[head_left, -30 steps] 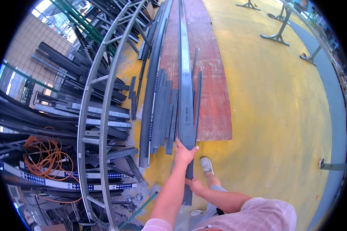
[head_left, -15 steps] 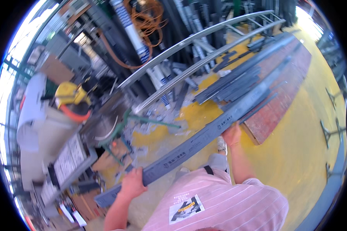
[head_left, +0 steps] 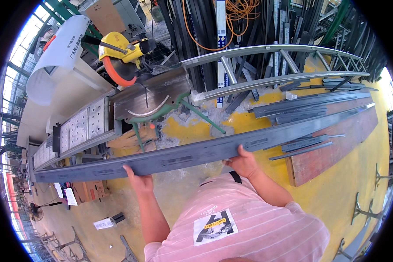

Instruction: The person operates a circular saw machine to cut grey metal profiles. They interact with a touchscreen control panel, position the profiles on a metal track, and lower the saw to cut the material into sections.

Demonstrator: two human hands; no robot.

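A long dark-grey metal profile [head_left: 187, 153] with faint markings runs across the view in front of my waist, its left end lower in the picture than its right. My left hand [head_left: 140, 182] grips its lower edge left of the middle, thumb on the near face. Farther right, my right hand [head_left: 243, 163] holds the same edge, thumb up against the face. The fingers of both hands are mostly hidden behind the profile. Beyond it stands a yellow cut-off saw [head_left: 118, 47] with an orange guard, above a worn metal saw table [head_left: 155, 94] on green legs.
A perforated roller-like support [head_left: 81, 124] extends left from the saw table. An aluminium rail frame [head_left: 266, 81] reaches right. Several grey profiles [head_left: 292, 105] lie near a red board [head_left: 323, 161]. Behind are upright profiles and an orange hose [head_left: 242, 15]. Metal stands [head_left: 364, 212] are at the right.
The profile has swung from a steep diagonal to nearly level across the view, its left end now alongside the perforated support. Both hands still hold it. My view has turned toward the saw.
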